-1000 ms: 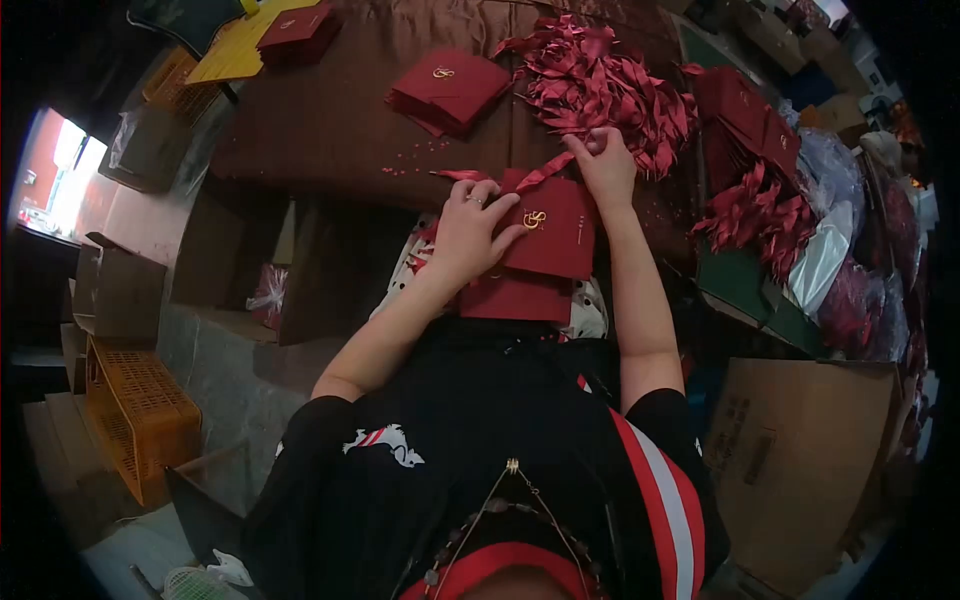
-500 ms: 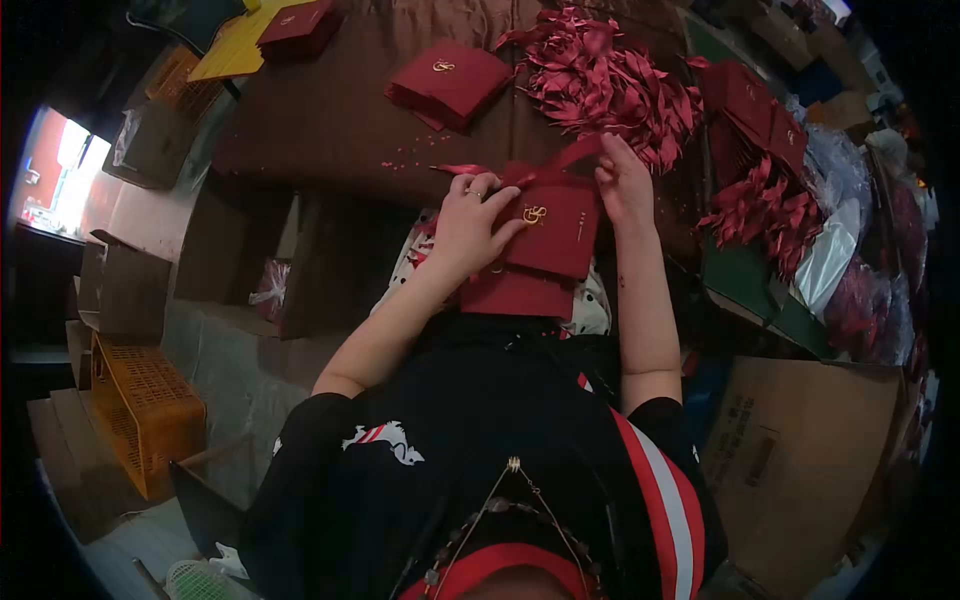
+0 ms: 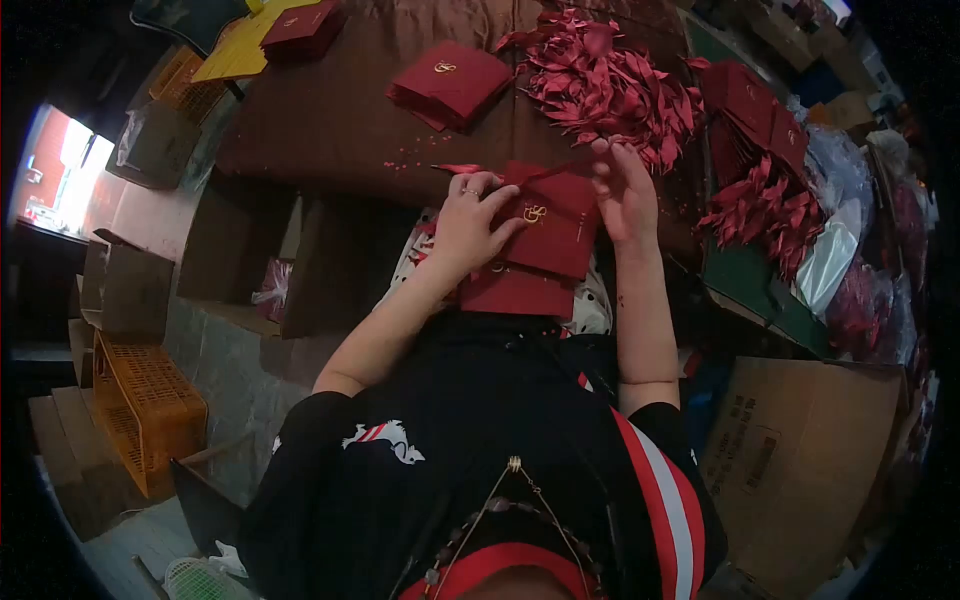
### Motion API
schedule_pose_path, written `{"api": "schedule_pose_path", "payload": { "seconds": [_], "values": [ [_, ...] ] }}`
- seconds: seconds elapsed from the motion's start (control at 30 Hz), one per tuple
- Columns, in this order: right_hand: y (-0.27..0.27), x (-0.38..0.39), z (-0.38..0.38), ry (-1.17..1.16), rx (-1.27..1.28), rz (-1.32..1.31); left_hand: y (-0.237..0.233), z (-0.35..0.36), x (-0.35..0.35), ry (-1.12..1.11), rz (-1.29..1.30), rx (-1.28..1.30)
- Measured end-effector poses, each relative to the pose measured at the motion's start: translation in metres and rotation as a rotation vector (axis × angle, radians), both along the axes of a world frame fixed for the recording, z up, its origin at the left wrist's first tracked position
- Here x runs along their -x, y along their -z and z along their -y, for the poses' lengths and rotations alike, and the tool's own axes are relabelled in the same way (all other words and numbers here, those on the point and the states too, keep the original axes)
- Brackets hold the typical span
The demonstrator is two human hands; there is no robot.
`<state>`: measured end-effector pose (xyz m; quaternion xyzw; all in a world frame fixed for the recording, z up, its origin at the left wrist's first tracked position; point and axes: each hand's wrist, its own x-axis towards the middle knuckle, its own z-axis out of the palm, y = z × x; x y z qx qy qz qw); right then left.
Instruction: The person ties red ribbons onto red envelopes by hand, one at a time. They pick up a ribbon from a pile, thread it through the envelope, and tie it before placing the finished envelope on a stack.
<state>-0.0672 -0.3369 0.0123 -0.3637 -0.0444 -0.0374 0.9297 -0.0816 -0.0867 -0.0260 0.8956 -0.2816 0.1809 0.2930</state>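
Note:
A red card with a gold emblem [image 3: 558, 225] lies over another red card [image 3: 520, 293] on my lap. My left hand [image 3: 472, 218] presses on the top card's left side, thumb and fingers around its upper left corner, where a red ribbon [image 3: 570, 168] crosses. My right hand [image 3: 625, 190] is at the card's upper right, its fingers pinching the ribbon's far end. Beyond them on the brown cloth [image 3: 330, 130] are a stack of red cards [image 3: 450, 82] and a heap of red ribbons [image 3: 600, 80].
Another card stack [image 3: 300, 28] sits at the far left of the table. On the right are more cards [image 3: 750, 110], ribbons [image 3: 765, 215] and clear plastic bags [image 3: 840, 180]. A cardboard box [image 3: 800, 450] stands at lower right, an orange crate [image 3: 155, 410] at left.
My right hand has turned slightly, and the ribbon now lies lower and flatter across the top of the card. My left hand has barely moved.

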Motion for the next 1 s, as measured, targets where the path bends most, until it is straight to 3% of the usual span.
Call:
{"api": "schedule_pose_path", "payload": {
  "seconds": [0.33, 0.4, 0.5, 0.63, 0.67, 0.73, 0.83, 0.87, 1.0],
  "values": [
    [0.001, 0.012, -0.015, 0.213, 0.232, 0.064, -0.003, 0.0, 0.002, -0.019, -0.086, 0.013],
    [-0.003, 0.016, -0.021, 0.281, 0.418, 0.036, -0.003, 0.0, 0.003, -0.019, -0.111, 0.025],
    [0.007, 0.017, -0.026, 0.241, 0.682, -0.022, 0.0, -0.001, 0.005, -0.026, -0.081, 0.018],
    [0.029, 0.02, -0.049, 0.151, 0.777, 0.02, 0.005, -0.011, 0.021, -0.063, 0.021, 0.231],
    [0.034, 0.02, -0.051, 0.153, 0.773, 0.014, 0.008, -0.016, 0.025, -0.111, -0.086, 0.259],
    [0.039, 0.015, -0.055, 0.234, 1.062, 0.183, 0.008, -0.023, 0.033, -0.174, -0.29, 0.28],
    [0.04, 0.013, -0.059, 0.224, 1.011, 0.154, 0.006, -0.021, 0.041, -0.072, -0.427, 0.396],
    [0.039, 0.012, -0.059, 0.235, 1.035, 0.154, 0.002, -0.02, 0.044, -0.113, -0.33, 0.26],
    [0.042, 0.011, -0.059, 0.292, 1.035, 0.175, -0.009, -0.014, 0.052, -0.152, -0.12, 0.117]
  ]
}}
